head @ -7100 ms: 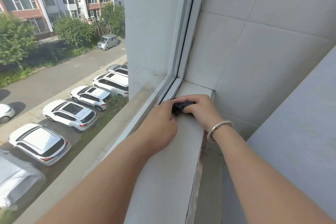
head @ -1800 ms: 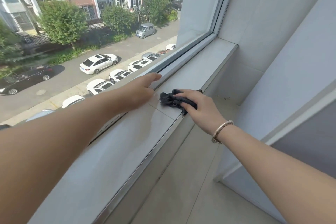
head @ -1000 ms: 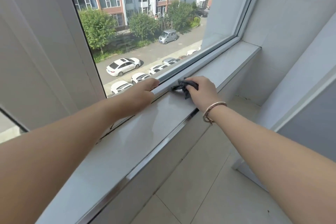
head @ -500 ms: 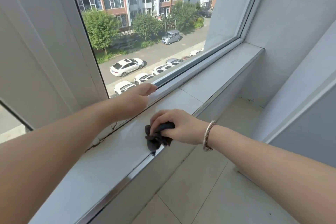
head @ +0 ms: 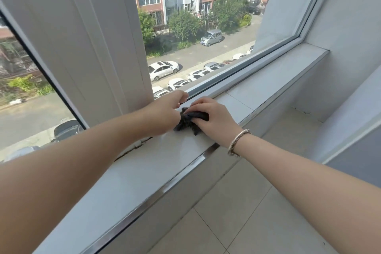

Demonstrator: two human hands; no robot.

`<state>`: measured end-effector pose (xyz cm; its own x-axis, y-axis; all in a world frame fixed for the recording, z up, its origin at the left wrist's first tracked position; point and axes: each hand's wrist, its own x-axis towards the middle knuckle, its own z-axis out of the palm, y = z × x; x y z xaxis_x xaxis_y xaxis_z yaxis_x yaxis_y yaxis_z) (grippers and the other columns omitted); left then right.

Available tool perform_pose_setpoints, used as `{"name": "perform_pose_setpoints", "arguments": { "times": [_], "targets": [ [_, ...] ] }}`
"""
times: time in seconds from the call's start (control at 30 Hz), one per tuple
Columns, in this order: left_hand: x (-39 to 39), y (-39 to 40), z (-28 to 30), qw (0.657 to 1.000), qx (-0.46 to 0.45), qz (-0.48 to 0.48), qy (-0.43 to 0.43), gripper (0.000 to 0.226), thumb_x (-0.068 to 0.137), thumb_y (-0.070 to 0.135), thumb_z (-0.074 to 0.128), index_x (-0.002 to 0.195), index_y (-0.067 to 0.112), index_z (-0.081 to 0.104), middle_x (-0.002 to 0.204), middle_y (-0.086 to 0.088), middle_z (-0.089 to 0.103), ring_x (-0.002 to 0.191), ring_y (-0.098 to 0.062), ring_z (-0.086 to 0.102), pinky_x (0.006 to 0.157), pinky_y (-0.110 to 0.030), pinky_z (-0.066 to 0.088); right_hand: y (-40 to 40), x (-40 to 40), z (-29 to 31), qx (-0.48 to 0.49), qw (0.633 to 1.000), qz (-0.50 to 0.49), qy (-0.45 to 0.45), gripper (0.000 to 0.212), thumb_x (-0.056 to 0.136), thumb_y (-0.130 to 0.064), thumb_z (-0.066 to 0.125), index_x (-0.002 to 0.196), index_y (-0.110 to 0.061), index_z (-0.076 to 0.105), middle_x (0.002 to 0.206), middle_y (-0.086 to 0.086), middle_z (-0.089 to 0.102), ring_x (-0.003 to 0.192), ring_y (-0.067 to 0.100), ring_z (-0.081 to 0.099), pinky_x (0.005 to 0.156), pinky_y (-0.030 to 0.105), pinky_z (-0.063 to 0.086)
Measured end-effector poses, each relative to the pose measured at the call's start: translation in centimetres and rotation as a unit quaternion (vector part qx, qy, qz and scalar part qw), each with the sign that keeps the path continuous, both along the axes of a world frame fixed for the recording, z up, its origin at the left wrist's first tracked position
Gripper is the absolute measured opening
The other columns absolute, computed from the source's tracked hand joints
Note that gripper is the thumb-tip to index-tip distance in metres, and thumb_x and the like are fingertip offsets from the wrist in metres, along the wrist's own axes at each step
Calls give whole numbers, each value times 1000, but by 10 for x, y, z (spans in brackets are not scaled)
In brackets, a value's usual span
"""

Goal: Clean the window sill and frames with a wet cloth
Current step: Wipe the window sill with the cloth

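Spanning the view, pale window sill (head: 144, 173) under white frame (head: 237, 80). Lying on sill, dark cloth (head: 186, 122), bunched under right hand (head: 214, 118), fingers curled over it. Touching cloth's left edge, left hand (head: 165, 109), fingers loosely bent, gripping nothing visible.

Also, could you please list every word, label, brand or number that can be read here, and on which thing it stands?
None can be read.
Cloth, window sill, window frame, bracelet: no print visible.
Cars' plates in the street: too small and blurred.
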<state>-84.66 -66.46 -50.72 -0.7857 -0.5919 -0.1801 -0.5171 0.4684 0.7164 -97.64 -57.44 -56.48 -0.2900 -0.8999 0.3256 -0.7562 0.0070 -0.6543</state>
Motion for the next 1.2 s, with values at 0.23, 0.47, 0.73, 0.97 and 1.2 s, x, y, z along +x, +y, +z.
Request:
{"name": "perform_pose_setpoints", "arguments": {
  "times": [0.23, 0.47, 0.73, 0.97, 1.2],
  "targets": [
    [2, 0, 1, 1000, -4, 0, -9, 63, 81, -12, 27, 136, 18, 40, 140, -3, 43, 130, -17, 41, 105, -32, 38, 7, -6, 10, 77, 991, 94, 50, 25, 83, 4, 57, 98, -10, 73, 108, 1, 61, 98, 18, 59, 93, 26, 44],
    [0, 1, 4, 1000, -8, -20, 14, 72, 76, -19, 24, 136, 16, 41, 139, 3, 45, 132, -12, 39, 108, -26, 31, 83, -46, 40, 209, 976, 63, 7, 35, 82, 6, 52, 81, -24, 70, 96, -11, 61, 82, -1, 60, 75, 14, 44],
    [-83, 7, 1, 991, -19, -89, 93, 68, 75, -19, 27, 129, 15, 49, 130, 0, 54, 128, -12, 45, 109, -26, 31, 86, -133, 7, -239, 781, -445, -368, 20, 88, 7, 48, 92, -7, 62, 74, 9, 62, 44, -2, 60, 50, 13, 47],
    [-214, 10, -25, 978, -9, -157, 138, 58, 81, -7, 34, 123, 28, 54, 126, 13, 57, 126, -3, 46, 111, -28, 31, 67, -241, -68, -353, 584, -584, -439, 23, 84, 5, 53, 101, -6, 63, 105, 17, 68, 90, 31, 67, 82, 33, 52],
    [-355, 12, -35, 966, 16, -193, 172, 50, 89, -4, 35, 131, 19, 51, 131, 8, 54, 126, -6, 44, 96, -16, 30, 25, -349, -79, -411, 588, -569, -402, 27, 87, 5, 53, 112, -1, 62, 99, 7, 60, 91, 17, 57, 85, 25, 48]
  ]
}}
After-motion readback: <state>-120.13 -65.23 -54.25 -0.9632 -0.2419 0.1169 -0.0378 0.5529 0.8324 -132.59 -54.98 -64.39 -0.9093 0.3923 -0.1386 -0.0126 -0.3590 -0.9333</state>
